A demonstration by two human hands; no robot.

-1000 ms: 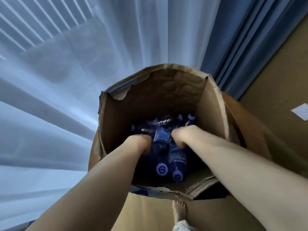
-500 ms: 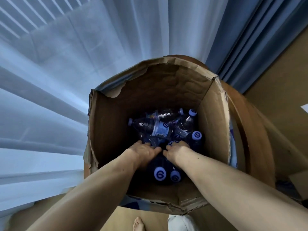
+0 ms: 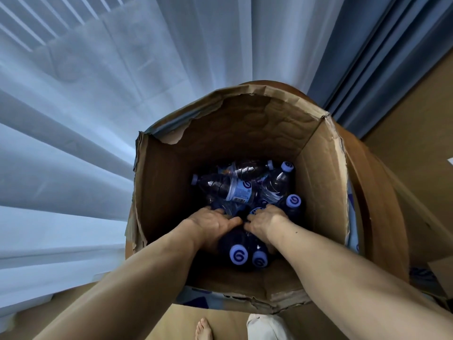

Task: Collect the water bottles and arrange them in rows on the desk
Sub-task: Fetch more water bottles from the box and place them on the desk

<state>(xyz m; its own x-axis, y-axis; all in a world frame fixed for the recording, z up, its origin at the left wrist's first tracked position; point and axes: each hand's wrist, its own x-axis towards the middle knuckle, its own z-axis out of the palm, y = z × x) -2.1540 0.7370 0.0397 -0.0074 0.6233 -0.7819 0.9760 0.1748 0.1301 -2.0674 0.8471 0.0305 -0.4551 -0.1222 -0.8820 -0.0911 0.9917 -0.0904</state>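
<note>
Deep in a tall cardboard box [image 3: 321,182] with a torn upper rim lies a jumble of water bottles [image 3: 247,192], all dark plastic with pale lilac caps. Each cap that faces the camera carries a dark swirl mark shaped like a 6 or a G: one on the near left cap [image 3: 238,253], one on the cap just right of it [image 3: 259,260], one on an upright cap at the right [image 3: 293,201], and one on a far right cap [image 3: 287,166]. A bottle lying on its side with its cap to the left wears a light blue label [image 3: 239,191] showing the same swirl and a barcode; its small print is too fine to read.

The left hand [image 3: 210,225] and the right hand [image 3: 264,223] are both down in the box, thumbs nearly touching, palms pressed over the two near bottles. How each grip stands I cannot tell, as the fingers curl out of sight around the dark bottle bodies.

Against half a second ago the hands sit in the same place on the same two bottles, and the pile has not shifted. A second ago they were farther in, over the labelled bottle.

White sheer curtain [image 3: 98,119] hangs to the left and far side, blue curtain [image 3: 367,57] to the far right. A bare foot [image 3: 203,330] shows on the floor at the near edge.
</note>
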